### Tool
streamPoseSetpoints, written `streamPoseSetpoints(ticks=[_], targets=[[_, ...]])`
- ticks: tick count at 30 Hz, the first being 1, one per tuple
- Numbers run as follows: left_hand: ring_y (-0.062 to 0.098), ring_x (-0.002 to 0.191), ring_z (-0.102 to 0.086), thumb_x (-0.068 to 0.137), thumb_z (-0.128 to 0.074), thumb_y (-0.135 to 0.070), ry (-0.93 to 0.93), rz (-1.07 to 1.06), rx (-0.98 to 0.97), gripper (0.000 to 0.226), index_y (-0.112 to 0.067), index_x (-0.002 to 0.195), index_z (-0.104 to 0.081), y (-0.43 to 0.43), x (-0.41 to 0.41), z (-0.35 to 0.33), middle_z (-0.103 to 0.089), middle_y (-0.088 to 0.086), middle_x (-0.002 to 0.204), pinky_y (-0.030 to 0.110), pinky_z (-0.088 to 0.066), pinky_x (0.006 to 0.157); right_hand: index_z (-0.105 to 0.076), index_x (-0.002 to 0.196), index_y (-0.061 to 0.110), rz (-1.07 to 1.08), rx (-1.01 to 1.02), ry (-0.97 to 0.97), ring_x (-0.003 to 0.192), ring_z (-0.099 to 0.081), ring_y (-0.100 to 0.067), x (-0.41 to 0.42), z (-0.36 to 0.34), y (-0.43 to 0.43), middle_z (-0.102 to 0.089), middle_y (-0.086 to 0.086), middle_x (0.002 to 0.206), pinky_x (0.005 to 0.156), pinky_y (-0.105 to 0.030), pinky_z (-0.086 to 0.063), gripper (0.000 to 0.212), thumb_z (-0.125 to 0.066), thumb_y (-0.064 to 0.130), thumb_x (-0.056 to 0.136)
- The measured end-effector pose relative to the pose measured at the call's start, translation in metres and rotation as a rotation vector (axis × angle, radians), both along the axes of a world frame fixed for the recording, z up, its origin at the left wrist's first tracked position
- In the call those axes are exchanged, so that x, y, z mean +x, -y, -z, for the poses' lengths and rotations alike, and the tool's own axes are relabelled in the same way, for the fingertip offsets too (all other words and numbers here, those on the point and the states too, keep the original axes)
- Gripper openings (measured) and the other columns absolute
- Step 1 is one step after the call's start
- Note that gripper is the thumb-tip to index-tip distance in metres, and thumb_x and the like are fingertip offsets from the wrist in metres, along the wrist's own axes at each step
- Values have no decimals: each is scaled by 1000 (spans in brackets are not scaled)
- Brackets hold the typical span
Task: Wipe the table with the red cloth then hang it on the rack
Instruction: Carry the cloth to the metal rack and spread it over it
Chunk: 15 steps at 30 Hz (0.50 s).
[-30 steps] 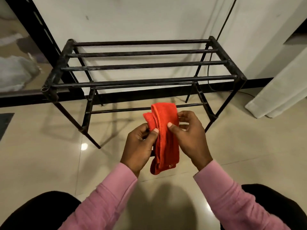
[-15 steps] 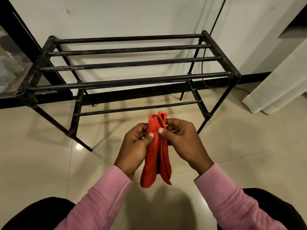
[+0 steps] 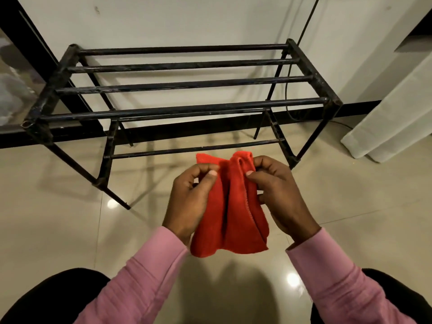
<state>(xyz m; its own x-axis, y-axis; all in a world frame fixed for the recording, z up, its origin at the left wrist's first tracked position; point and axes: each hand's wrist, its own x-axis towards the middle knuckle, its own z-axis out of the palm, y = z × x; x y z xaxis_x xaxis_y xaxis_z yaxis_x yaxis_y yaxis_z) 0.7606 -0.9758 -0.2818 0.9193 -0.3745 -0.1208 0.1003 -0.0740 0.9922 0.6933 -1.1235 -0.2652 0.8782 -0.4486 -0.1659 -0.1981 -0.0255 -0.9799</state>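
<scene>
The red cloth [image 3: 231, 213] hangs in folds between both hands, in front of me over the floor. My left hand [image 3: 191, 197] pinches its upper left edge between thumb and fingers. My right hand [image 3: 278, 192] pinches the upper right fold. The black metal rack [image 3: 184, 85] stands just beyond the hands against the wall, with several horizontal top bars and a lower bar. The cloth's top edge sits below and in front of the rack's lower bar and does not touch it.
Glossy beige floor tiles [image 3: 58, 230] lie all around. A white curtain [image 3: 392, 118] hangs at the right, and a dark cable [image 3: 288, 99] runs down the wall behind the rack. A dark frame with glass [image 3: 14, 90] is at the left. My dark knees fill the bottom corners.
The cloth has been spread wider between my hands, which moved slightly apart. The view shifted so the rack sits more centred.
</scene>
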Motion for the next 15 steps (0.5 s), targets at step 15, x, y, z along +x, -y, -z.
streamPoseSetpoints(ticks=[15], targets=[[17, 71, -57, 85, -63, -20, -169, -138, -27, 12, -18, 73, -63, -1, 10, -7, -62, 2, 73, 38, -51, 70, -66, 79, 26, 139, -216, 51, 67, -65, -8, -5, -11, 12, -68, 9, 71, 55, -24, -51, 20, -55, 28, 95]])
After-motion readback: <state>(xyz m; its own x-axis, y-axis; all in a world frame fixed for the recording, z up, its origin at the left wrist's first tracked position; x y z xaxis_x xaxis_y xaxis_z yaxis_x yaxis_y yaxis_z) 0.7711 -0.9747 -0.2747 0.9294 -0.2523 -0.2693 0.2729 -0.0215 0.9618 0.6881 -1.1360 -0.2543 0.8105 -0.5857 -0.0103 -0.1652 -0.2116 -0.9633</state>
